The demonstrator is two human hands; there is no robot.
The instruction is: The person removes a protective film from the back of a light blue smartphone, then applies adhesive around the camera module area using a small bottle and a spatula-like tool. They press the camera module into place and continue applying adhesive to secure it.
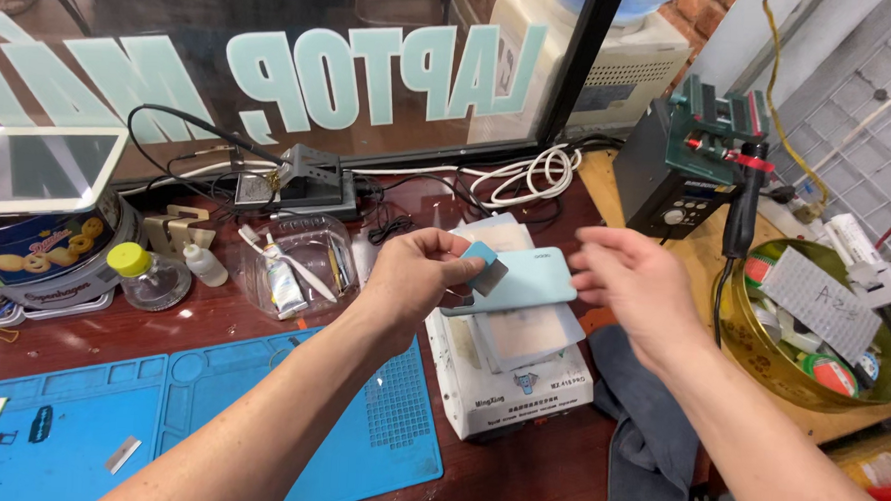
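My left hand (419, 274) holds a pale blue phone (524, 279) by its left end, back side up, together with a small thin scraper card (485, 272) pressed against it. The phone hovers over a white heating plate machine (505, 373) that has paper sheets lying on top. My right hand (629, 289) is open, blurred, just to the right of the phone's far end, fingers spread and holding nothing.
A blue silicone work mat (258, 413) covers the front left. A clear plastic tray (300, 264) with a tube and toothbrush, a small bottle (149, 273), a biscuit tin (40, 248), a soldering station (684, 181), a gold bowl (812, 332) of parts and a grey cloth (643, 419) surround me.
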